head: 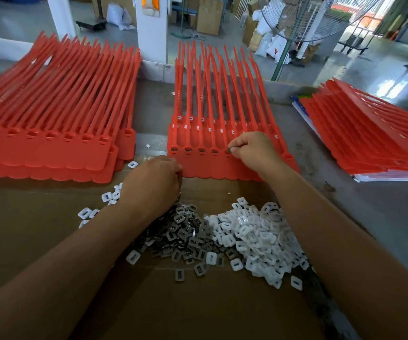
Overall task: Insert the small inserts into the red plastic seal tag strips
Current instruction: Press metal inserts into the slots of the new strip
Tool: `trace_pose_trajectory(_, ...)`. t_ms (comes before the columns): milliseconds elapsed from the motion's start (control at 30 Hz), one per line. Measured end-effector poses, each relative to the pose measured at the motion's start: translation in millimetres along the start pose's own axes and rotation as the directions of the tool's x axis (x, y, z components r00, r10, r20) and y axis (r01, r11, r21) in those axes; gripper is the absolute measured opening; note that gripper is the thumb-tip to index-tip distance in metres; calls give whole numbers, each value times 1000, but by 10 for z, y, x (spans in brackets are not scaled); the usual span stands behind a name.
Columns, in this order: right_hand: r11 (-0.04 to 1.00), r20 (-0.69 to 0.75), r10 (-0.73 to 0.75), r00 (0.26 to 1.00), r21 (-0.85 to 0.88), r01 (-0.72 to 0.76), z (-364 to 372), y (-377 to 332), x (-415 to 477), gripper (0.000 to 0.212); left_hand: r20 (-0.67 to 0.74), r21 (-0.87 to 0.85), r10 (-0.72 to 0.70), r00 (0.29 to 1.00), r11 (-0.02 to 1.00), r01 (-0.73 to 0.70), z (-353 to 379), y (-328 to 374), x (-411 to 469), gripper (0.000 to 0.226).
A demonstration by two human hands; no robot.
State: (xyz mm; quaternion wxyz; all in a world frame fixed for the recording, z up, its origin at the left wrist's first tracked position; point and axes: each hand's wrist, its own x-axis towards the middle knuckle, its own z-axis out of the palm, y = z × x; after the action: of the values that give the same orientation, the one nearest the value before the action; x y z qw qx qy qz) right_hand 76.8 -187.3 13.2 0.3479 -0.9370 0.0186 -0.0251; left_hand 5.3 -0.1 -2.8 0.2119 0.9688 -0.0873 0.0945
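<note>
My right hand (254, 148) pinching insert (229, 150) at fifth socket of red strip (198, 169), empty sockets rightward; left hand (152, 177) curled at strip corner, grip hidden.

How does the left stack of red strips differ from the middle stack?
The left stack shows empty sockets; the middle stack holds four inserts in front. No hand touches the left stack; the left hand touches the middle stack's edge and the right hand pinches an insert over it. Both are red.

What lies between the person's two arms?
In the head view, two heaps on the cardboard: grey inserts on the left, white inserts on the right.
</note>
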Motion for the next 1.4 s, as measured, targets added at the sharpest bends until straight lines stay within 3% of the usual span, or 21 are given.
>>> trace_pose_trajectory(433, 993, -10, -34, 999, -115, 33, 82, 48, 67, 20, 9, -9, -5, 1000, 1000, 5, -12, 4, 9, 30)
trace_pose_trajectory(733, 999, 5, 17, 1000, -36, -17, 55, 48, 72, 21, 19, -7, -15, 1000, 1000, 16, -7, 16, 5, 29)
trace_pose_trajectory(967, 982, -2, -65, 998, -177, 64, 90, 49, 69, 22, 23, -10, -16, 1000, 1000, 16, -13, 18, 12, 29)
trace_pose_trajectory(1133, 998, -26, -34, 999, -53, 33, 71, 60, 78, 16, 8, -16, -9, 1000, 1000, 10, -10, 17, 6, 29)
trace_pose_trajectory(1267, 999, -31, 36, 999, 37, -35, 61, 40, 82, 35, 11, -20, -1, 1000, 1000, 2, -7, 9, 9, 29)
trace_pose_trajectory(1400, 996, -51, 88, 995, 0, -88, 64, -7, 93, 10, 4, -20, -6, 1000, 1000, 6, -5, 2, 16, 29)
